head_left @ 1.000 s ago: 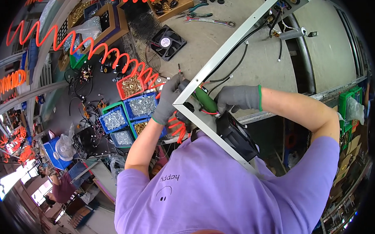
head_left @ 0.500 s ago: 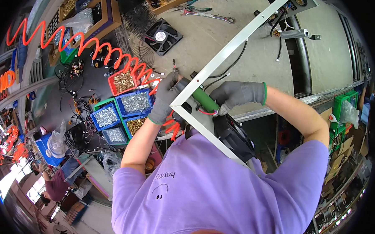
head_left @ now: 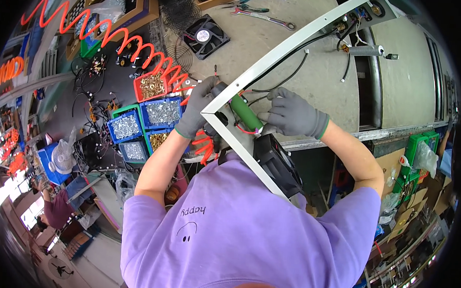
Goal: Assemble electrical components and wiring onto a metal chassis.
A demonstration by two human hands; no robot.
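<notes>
A white angled metal frame [head_left: 267,63] lies across the front of the workbench, its corner against my body. Inside that corner runs a green cylinder [head_left: 245,114] with a red wire at its lower end. My left hand [head_left: 195,109], in a grey glove, is wrapped round a dark air screwdriver outside the corner; its thin tip [head_left: 215,70] points up, and the fist hides most of its body. Gloved too, my right hand [head_left: 296,115] has its fingers curled beside the lower end of the cylinder; what they pinch is hidden. A black fan [head_left: 279,164] sits along the near arm of the frame.
Left of my hands are a red bin [head_left: 151,86] of brass-coloured parts and blue bins [head_left: 161,112] of small metal parts. An orange coiled hose [head_left: 119,39] hangs above them. Another fan [head_left: 206,37] and a wrench [head_left: 264,18] lie farther back.
My right hand has drawn slightly away from the cylinder's lower end, its back now turned more to view. The left hand keeps its grip. The whole view has shifted a little.
</notes>
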